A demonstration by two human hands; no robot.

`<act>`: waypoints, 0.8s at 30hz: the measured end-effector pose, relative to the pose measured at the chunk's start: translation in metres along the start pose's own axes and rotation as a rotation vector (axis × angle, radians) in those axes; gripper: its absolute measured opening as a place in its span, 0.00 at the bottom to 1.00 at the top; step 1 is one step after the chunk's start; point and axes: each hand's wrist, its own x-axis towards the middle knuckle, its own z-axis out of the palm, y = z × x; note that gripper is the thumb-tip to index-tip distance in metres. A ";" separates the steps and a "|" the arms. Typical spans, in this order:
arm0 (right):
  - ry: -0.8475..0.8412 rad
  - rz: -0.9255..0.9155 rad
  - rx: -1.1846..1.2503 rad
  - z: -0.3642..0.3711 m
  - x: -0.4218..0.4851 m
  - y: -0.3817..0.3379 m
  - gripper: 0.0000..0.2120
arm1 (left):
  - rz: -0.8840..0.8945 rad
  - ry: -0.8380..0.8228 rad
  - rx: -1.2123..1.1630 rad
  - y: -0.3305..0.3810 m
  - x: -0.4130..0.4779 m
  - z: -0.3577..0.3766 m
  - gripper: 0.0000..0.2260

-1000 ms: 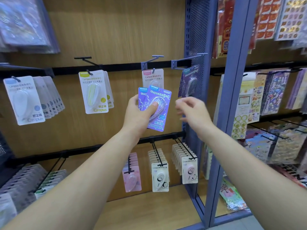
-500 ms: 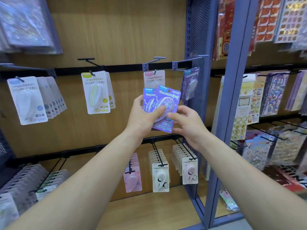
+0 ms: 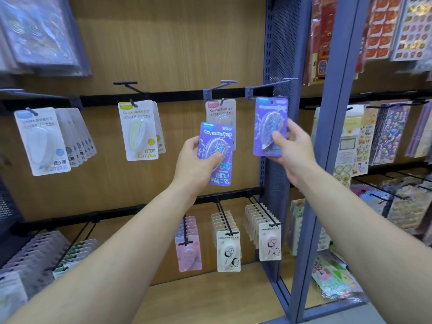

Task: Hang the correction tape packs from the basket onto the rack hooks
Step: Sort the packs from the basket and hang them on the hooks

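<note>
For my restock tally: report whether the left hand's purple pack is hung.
Not hung: the left hand grips the purple pack below the hooks, its top free.

bg: wood back panel | blue perf. side panel | wood shelf

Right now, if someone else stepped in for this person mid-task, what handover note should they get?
Left hand grips one purple pack, held below and left of the rightmost upper hook.
Right hand holds a second purple pack, lifted to that hook; whether its hole is on the wire, I cannot tell.
Done: purple card edges behind it suggest packs already hang there.
Left: seat the right-hand pack, then hang the left-hand one. The basket is out of view.
</note>
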 end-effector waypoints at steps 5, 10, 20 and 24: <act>0.103 -0.049 -0.070 -0.005 0.022 -0.004 0.27 | -0.011 -0.041 0.011 0.000 0.001 -0.002 0.19; 0.126 -0.052 -0.093 -0.007 0.027 -0.001 0.22 | -0.015 -0.054 0.009 0.000 0.001 -0.002 0.19; 0.113 0.033 -0.272 -0.007 0.031 -0.011 0.15 | -0.033 -0.056 0.031 0.003 0.004 0.002 0.19; 0.160 -0.030 -0.524 -0.005 0.008 0.001 0.20 | -0.026 -0.052 0.038 0.002 0.005 0.004 0.18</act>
